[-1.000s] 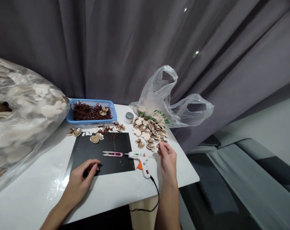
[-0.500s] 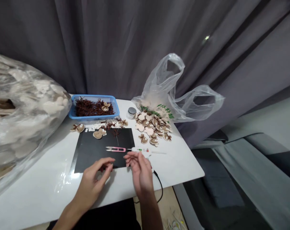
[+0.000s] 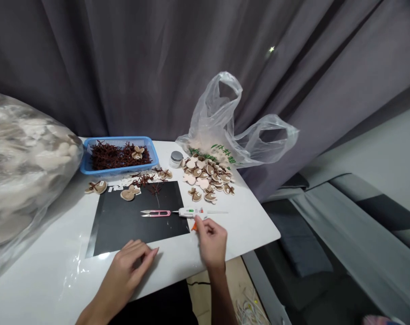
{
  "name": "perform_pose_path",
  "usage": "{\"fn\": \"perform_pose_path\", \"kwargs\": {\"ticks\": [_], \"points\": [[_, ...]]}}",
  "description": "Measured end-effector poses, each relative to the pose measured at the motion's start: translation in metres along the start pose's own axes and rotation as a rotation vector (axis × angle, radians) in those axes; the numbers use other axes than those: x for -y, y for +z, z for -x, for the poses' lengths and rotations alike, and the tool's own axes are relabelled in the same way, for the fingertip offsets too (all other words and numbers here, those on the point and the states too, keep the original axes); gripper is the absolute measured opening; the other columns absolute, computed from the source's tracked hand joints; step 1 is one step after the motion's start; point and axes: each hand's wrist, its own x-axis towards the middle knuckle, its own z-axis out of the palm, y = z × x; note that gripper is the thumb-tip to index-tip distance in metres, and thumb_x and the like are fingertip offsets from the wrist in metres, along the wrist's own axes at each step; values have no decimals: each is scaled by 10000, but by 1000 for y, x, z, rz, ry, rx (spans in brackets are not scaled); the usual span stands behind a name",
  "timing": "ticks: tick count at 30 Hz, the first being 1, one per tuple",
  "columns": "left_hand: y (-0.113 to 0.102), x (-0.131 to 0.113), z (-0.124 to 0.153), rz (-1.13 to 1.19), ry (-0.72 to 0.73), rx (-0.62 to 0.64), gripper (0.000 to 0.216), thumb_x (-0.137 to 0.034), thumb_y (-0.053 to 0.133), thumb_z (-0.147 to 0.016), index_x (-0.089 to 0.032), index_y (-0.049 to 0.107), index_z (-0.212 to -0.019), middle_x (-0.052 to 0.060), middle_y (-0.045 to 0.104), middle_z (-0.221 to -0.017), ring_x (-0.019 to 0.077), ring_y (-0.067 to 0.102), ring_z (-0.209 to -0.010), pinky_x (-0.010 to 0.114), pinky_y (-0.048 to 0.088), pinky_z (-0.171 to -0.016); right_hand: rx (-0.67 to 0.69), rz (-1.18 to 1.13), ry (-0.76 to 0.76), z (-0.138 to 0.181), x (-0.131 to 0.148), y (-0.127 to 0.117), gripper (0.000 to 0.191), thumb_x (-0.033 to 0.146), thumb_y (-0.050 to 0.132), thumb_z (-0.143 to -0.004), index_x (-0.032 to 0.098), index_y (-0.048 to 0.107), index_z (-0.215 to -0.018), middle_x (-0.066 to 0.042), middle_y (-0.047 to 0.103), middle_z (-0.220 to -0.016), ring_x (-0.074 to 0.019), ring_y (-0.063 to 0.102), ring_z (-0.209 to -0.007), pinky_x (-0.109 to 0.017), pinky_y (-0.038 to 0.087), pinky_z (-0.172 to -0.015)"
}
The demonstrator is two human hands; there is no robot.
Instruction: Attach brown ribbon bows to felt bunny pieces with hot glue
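My right hand (image 3: 211,241) is curled over the handle of a white hot glue gun (image 3: 190,211) that lies on the white table (image 3: 245,225). The gun's orange trigger shows just beside my fingers and its nozzle points left. My left hand (image 3: 132,264) rests at the front edge of a black mat (image 3: 123,223), with the fingers drawn together; whatever is under them is hidden. Pink thread snips (image 3: 155,213) lie on the mat just left of the nozzle. A brown bow (image 3: 155,189) sits at the mat's far edge.
A blue basket (image 3: 89,168) of brown bows stands at the back. Several beige fabric pieces (image 3: 206,176) lie heaped before a clear plastic bag (image 3: 225,131), beside a small jar (image 3: 176,158). A big clear sack (image 3: 22,171) fills the left. The table's edge drops off at the right.
My right hand came from the pile of fabric pieces across to my left hand, then back onto the glue gun handle. My left hand slid toward the mat's front edge. The camera view shifted.
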Motion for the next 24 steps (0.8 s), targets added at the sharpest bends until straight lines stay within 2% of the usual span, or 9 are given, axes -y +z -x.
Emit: {"fn": "perform_pose_path", "kwargs": {"ticks": [4,6,8,11,17,21,24], "points": [[-5,11,11,-38,-111,38,426,-425,519,-1069,-226,637,-710,2,628,-652,161,584,-615,267,442,-636,-212,292,-149,-43,-14,-29,415,608,704,-905,212,761,-794,-14,602,-608,-216,512,-633,-326,402,-649],[-6,14,12,-37,-161,47,453,-475,518,-1057,-224,643,-701,6,631,-646,166,583,-612,270,446,-638,-212,447,-250,-64,-17,-36,363,548,669,-926,214,793,-857,-65,665,-689,-271,549,-760,-362,419,-728],[-7,16,9,-23,-203,30,489,-516,522,-1040,-220,617,-662,6,610,-626,163,561,-601,266,442,-623,-164,490,-288,-81,-19,-37,315,508,680,-919,226,807,-861,-92,722,-779,-293,567,-843,-380,429,-784],[-6,16,3,11,-272,-9,532,-568,544,-1011,-212,586,-618,0,584,-597,148,526,-576,247,422,-581,-134,527,-275,-95,-22,-32,273,476,725,-894,236,808,-792,-105,748,-811,-304,581,-878,-386,427,-807],[-11,15,-1,85,-395,-122,603,-655,559,-969,-201,564,-573,0,605,-599,138,562,-570,225,448,-586,-190,674,-152,-100,-36,-22,270,443,865,-793,177,825,-768,-170,721,-734,-356,602,-883,-441,395,-849],[-13,14,1,133,-400,-102,611,-672,572,-960,-201,573,-571,6,612,-601,147,581,-586,229,463,-597,-216,713,-106,-104,-40,-23,305,446,812,-844,149,833,-777,-218,733,-752,-386,622,-901,-467,390,-863],[-12,15,1,146,-402,-85,613,-676,570,-964,-201,576,-575,3,601,-592,147,571,-578,231,459,-586,-204,678,-107,-108,-40,-27,270,408,754,-874,159,850,-831,-208,768,-791,-375,639,-903,-448,408,-848]]}}
